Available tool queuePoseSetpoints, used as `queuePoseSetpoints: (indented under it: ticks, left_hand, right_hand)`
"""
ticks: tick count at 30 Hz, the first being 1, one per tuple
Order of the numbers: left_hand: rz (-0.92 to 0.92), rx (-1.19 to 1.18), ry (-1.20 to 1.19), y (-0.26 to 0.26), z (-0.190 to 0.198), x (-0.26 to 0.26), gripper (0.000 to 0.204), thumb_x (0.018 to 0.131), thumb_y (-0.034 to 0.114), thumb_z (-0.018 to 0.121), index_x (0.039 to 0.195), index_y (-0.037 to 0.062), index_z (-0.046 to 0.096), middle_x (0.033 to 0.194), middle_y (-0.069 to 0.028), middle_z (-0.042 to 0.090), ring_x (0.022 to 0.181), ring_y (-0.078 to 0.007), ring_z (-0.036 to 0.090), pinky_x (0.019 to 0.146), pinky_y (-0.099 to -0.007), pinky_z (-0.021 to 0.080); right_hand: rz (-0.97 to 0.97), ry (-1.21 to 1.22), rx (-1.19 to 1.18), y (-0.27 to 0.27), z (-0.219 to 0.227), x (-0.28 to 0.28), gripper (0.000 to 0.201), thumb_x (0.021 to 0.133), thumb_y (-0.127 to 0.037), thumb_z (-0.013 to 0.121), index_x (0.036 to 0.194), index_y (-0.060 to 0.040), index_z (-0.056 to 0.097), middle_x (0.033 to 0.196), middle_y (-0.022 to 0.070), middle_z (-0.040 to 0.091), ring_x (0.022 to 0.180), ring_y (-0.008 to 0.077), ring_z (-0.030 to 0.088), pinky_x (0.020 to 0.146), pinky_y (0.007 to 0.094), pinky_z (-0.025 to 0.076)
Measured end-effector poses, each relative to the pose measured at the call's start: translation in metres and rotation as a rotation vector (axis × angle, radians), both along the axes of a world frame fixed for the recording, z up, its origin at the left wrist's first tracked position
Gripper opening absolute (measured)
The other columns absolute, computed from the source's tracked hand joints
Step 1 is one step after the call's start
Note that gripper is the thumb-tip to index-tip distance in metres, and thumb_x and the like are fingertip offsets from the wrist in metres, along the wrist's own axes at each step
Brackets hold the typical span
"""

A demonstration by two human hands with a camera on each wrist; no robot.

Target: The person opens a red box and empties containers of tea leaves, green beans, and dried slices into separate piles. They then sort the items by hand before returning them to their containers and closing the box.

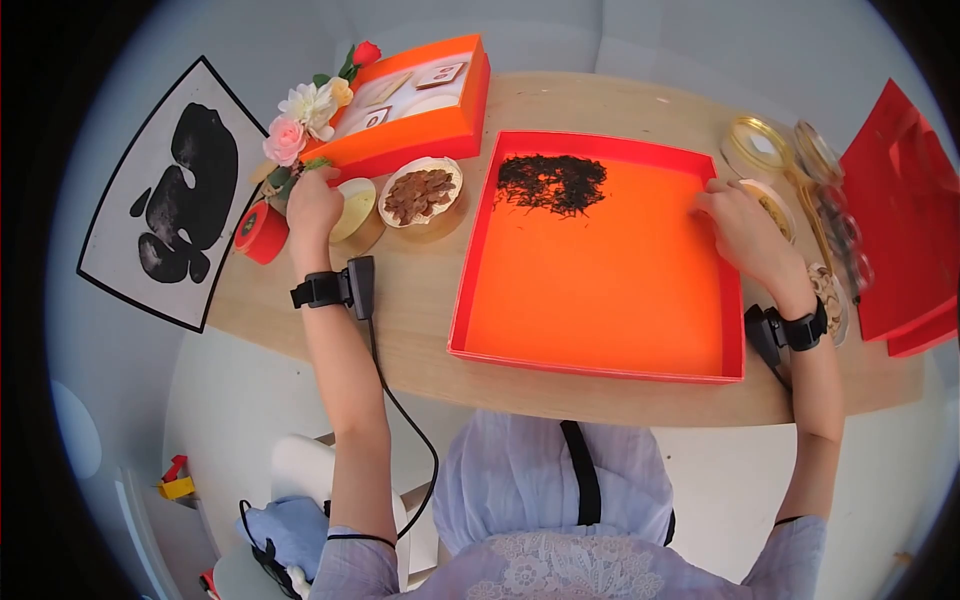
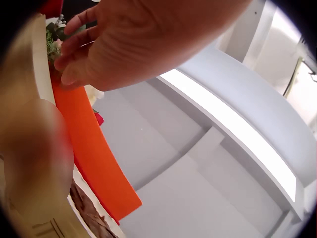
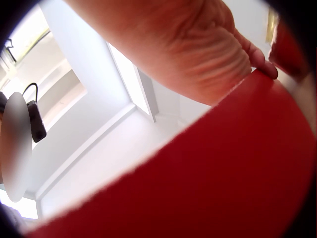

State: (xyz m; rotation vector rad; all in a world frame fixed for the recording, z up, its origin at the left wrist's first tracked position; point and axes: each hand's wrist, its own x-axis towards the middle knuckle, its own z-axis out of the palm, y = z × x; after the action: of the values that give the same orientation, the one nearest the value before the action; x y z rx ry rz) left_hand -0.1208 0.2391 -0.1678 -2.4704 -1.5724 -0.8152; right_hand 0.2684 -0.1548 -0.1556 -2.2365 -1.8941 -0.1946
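My right hand (image 1: 745,232) grips the right wall of a large shallow red box (image 1: 730,300) with an orange floor. In the right wrist view, one fingertip (image 3: 270,70) lies over the wall's edge; the other fingers are largely hidden. A patch of dark, dry shreds (image 1: 552,184) lies at the back left inside this box. My left hand (image 1: 315,210) is at the front left corner of an orange box (image 1: 400,145), beside artificial flowers (image 1: 308,110). Its loosely bent fingers reach over the greenery (image 2: 53,47) in the left wrist view, with nothing seen between them.
Near my left hand stand a red tin (image 1: 262,232), a round tub of pale powder (image 1: 355,215) and a tub of brown flakes (image 1: 420,195). Gold-rimmed containers (image 1: 755,145) and a red bag (image 1: 905,220) stand at the right. A black-and-white picture (image 1: 185,195) leans at the left.
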Motion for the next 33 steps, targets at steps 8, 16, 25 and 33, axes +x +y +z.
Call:
queuePoseSetpoints:
  ticks: [8,16,25,33]
  left_hand:
    - [0.054,-0.175,0.043,0.013,-0.004,-0.004,0.023,0.080,0.012,0.069,0.099,0.0105,0.081,0.104,-0.0184,0.075,0.103,-0.0345,0.071,0.091,-0.0438,0.055]
    - [-0.114,-0.309,0.091,-0.012,0.016,-0.017,0.018,0.073,0.013,0.080,0.089,0.0059,0.081,0.092,-0.0174,0.076,0.091,-0.0304,0.074,0.086,-0.0390,0.057]
    - [-0.560,-0.392,0.160,-0.095,0.041,0.002,0.013,0.083,0.005,0.076,0.093,-0.0026,0.077,0.080,-0.0094,0.073,0.077,-0.0165,0.070,0.072,-0.0295,0.053]
    - [-0.353,-0.685,-0.160,-0.051,0.020,0.011,0.031,0.101,0.021,0.061,0.121,-0.0008,0.069,0.074,-0.0073,0.071,0.059,-0.0131,0.069,0.054,-0.0236,0.054]
  right_hand:
    - [0.016,-0.011,-0.014,0.000,0.006,-0.003,0.032,0.069,0.017,0.055,0.094,0.0047,0.071,0.098,0.0221,0.070,0.099,0.0418,0.062,0.088,0.0480,0.051]
    - [0.025,0.003,0.000,-0.001,0.000,0.003,0.029,0.072,0.015,0.056,0.096,0.0033,0.068,0.100,0.0217,0.070,0.102,0.0413,0.062,0.090,0.0480,0.050]
    - [0.056,-0.008,0.054,-0.002,-0.007,0.007,0.028,0.072,0.013,0.057,0.096,0.0024,0.068,0.095,0.0215,0.071,0.097,0.0427,0.063,0.088,0.0489,0.051]
    - [0.037,-0.005,0.043,-0.001,-0.011,0.008,0.026,0.073,0.013,0.056,0.094,0.0027,0.069,0.093,0.0217,0.071,0.099,0.0424,0.064,0.089,0.0486,0.052]
